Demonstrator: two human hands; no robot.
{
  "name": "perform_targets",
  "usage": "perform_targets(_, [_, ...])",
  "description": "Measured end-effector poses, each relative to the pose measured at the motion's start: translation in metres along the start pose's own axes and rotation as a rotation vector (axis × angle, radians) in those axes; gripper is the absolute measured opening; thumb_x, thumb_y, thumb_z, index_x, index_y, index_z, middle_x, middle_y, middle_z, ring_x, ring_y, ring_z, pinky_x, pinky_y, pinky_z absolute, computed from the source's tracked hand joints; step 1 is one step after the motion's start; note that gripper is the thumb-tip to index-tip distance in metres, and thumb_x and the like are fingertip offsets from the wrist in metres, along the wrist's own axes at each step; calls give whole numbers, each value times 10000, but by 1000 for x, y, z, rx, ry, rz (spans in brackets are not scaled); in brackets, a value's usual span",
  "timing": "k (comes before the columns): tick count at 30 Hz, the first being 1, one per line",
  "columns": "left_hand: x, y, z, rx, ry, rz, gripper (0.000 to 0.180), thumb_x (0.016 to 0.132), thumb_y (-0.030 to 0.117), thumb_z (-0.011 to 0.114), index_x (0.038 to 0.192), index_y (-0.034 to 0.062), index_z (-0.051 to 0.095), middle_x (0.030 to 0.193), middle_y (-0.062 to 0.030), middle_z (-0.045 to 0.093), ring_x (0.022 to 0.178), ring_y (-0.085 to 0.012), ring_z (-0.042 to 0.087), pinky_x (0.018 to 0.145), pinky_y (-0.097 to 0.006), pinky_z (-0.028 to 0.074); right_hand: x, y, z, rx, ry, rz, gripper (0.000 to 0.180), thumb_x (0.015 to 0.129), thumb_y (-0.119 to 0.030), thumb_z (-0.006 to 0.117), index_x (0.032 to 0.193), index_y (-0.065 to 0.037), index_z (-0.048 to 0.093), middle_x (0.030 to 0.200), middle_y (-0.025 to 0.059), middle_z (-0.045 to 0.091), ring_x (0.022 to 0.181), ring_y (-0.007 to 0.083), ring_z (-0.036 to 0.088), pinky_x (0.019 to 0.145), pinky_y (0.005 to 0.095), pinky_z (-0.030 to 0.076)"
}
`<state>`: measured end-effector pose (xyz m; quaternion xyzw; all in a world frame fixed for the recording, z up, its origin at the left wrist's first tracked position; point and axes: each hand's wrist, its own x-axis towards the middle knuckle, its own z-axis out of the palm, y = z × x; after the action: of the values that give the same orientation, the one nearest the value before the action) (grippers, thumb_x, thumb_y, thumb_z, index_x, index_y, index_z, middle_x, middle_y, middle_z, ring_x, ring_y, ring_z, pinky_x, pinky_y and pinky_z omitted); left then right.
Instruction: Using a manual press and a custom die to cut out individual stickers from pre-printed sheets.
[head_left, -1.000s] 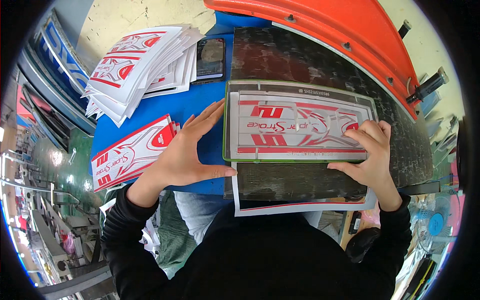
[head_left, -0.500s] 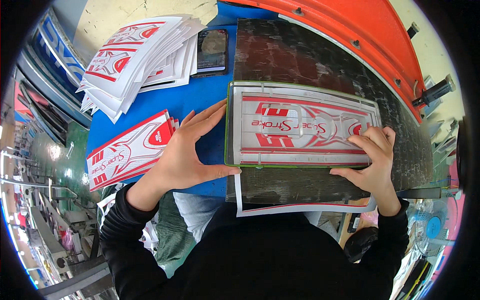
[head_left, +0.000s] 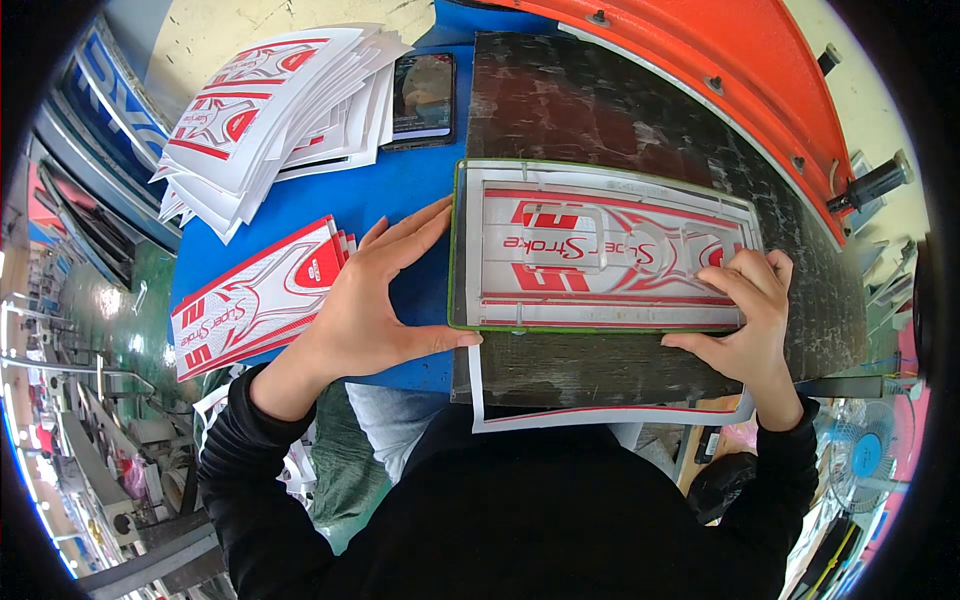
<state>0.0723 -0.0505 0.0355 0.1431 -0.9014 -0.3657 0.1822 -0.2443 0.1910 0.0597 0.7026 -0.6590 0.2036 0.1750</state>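
A clear rectangular cutting die point(head_left: 650, 183) with a green rim lies on the dark, scuffed board point(head_left: 570, 95). Through it shows a white sheet printed in red and grey, and a strip of white sheet point(head_left: 600, 416) sticks out over the board's near edge. My left hand point(head_left: 365, 305) spans the die's left end, thumb at the near corner and fingertips against the left side. At the right end my right hand point(head_left: 745, 310) grips the die, fingers bent over its top and thumb at the near edge.
On the blue table point(head_left: 400, 185), a small pile of cut printed pieces point(head_left: 255, 295) lies left of my hand. Behind it stands a stack of printed sheets point(head_left: 265, 110) beside a dark phone point(head_left: 423, 100). An orange machine part with bolts point(head_left: 730, 75) borders the board's far right.
Almost nothing differs. Both hands keep their places at the die's ends, and the view has shifted very slightly.
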Motion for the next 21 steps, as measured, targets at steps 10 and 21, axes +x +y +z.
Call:
perform_targets(10, [-2, 6, -2, 41, -6, -1, 1093, 639, 312, 944, 1523, -6, 387, 1589, -170, 395, 1473, -338, 374, 1191, -623, 171, 1, 1, -4, 50, -53, 28, 693, 461, -515, 936, 943, -75, 702, 882, 50, 558, 840, 228, 542, 908, 424, 358])
perform_targets(21, [0, 4, -3, 3, -20, -92, 1085, 579, 296, 952, 1484, -30, 449, 1489, -179, 529, 1435, -307, 442, 1206, -574, 160, -36, 59, -41, 380, -242, 362, 1267, 552, -461, 919, 1588, -84, 294, 1641, 191, 273, 1533, 361, 225, 1227, 486, 181])
